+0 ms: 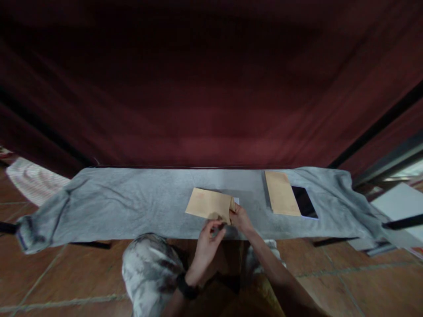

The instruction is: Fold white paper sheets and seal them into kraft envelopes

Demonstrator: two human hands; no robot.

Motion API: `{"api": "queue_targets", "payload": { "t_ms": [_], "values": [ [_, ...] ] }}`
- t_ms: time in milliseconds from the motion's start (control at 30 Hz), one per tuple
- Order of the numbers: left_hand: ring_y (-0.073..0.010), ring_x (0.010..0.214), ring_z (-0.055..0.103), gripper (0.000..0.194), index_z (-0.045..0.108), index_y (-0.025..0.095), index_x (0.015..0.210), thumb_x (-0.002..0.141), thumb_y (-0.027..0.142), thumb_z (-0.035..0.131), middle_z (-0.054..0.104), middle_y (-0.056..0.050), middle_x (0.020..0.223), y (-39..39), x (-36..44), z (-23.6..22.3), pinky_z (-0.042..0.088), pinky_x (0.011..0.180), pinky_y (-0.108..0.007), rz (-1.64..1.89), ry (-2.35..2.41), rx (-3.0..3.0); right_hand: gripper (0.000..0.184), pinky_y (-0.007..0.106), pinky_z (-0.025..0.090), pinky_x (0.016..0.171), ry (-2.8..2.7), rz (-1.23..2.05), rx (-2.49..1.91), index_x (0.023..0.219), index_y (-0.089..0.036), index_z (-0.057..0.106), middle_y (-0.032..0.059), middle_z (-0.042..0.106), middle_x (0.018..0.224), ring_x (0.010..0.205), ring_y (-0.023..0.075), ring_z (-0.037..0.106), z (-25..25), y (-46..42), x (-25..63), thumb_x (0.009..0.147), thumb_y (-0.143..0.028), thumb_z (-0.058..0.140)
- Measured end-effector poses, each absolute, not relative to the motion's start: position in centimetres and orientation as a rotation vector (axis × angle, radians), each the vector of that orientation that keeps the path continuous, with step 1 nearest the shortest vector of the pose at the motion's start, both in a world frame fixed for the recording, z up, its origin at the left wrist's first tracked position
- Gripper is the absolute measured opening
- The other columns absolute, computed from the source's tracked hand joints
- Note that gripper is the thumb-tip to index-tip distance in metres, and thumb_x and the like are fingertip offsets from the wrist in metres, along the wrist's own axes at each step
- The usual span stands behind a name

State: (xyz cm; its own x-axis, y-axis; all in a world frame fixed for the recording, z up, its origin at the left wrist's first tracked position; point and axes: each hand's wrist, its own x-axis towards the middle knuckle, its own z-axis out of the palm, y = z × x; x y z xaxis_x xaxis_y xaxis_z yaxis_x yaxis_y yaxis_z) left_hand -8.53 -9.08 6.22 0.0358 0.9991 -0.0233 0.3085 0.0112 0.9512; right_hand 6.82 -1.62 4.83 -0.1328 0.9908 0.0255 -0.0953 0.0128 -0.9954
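Observation:
A tan paper envelope lies at a slant near the front of the grey cloth, its right end bent open. My right hand is closed on that end, thumb and fingers at its mouth. Against the envelope's lower edge, my left hand has curled fingers, with a gap between them and the thumb; nothing shows in it. A small piece of white paper peeks out beside the envelope's right end, partly hidden. My left wrist wears a black band.
A grey cloth covers the long, narrow bench. To the right lie more tan envelopes, seemingly stacked, beside a dark-screened phone. A dark red curtain hangs behind the back edge. My knee is close to the front edge.

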Motion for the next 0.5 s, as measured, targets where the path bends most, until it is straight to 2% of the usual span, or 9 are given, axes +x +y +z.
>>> {"api": "queue_targets", "payload": {
  "t_ms": [67,100,133,200,333,500],
  "values": [
    [-0.0329,0.142,0.038,0.066,0.048,0.022,0.141,0.081,0.039,0.071,0.044,-0.015,0.151,-7.6,-9.4,7.0,0.036,0.112,-0.052,0.953,1.517,1.944,0.029,0.036,0.056,0.080,-1.216,1.341,-1.067,0.096,-0.020,0.072,0.0000,0.074,0.081,0.085,0.0228,0.068,4.8,-1.8,7.1,0.074,-0.039,0.070],
    [-0.0345,0.149,0.024,0.083,0.036,0.024,0.150,0.079,0.038,0.074,0.029,-0.016,0.160,-6.7,-9.8,7.4,0.027,0.117,-0.056,0.864,1.537,2.158,0.029,0.036,0.056,0.080,-1.201,1.361,-1.060,0.095,-0.020,0.072,0.0002,0.073,0.081,0.084,0.0226,0.068,4.9,-1.9,7.2,0.074,-0.039,0.069],
    [-0.0358,0.151,0.015,0.094,0.026,0.025,0.154,0.076,0.039,0.077,0.018,-0.016,0.164,-5.8,-10.2,7.7,0.021,0.118,-0.059,0.756,1.529,2.337,0.028,0.037,0.056,0.081,-1.193,1.381,-1.052,0.094,-0.020,0.072,0.0003,0.073,0.081,0.083,0.0223,0.068,4.9,-2.0,7.3,0.073,-0.040,0.069],
    [-0.0378,0.152,0.009,0.107,0.017,0.026,0.157,0.073,0.045,0.080,0.005,-0.017,0.166,-4.2,-10.9,8.2,0.014,0.119,-0.063,0.577,1.467,2.598,0.028,0.038,0.055,0.083,-1.178,1.427,-1.040,0.091,-0.021,0.072,0.0002,0.074,0.082,0.082,0.0219,0.069,5.0,-2.1,7.6,0.071,-0.040,0.069],
    [-0.0393,0.151,0.010,0.109,0.018,0.027,0.157,0.071,0.055,0.078,0.003,-0.017,0.166,-2.0,-11.3,8.7,0.008,0.118,-0.066,0.408,1.274,2.848,0.028,0.039,0.055,0.084,-1.208,1.520,-1.063,0.089,-0.022,0.072,0.0001,0.074,0.083,0.080,0.0223,0.069,5.0,-2.4,8.8,0.069,-0.041,0.068],
    [-0.0391,0.151,0.013,0.104,0.023,0.024,0.156,0.071,0.051,0.077,0.016,-0.018,0.164,-1.2,-10.9,8.8,0.005,0.118,-0.065,0.353,1.181,2.888,0.029,0.039,0.055,0.080,-1.275,1.502,-1.077,0.094,-0.022,0.069,0.0007,0.073,0.080,0.080,0.0231,0.069,4.7,-2.5,10.0,0.074,-0.043,0.064]
  ]
}}
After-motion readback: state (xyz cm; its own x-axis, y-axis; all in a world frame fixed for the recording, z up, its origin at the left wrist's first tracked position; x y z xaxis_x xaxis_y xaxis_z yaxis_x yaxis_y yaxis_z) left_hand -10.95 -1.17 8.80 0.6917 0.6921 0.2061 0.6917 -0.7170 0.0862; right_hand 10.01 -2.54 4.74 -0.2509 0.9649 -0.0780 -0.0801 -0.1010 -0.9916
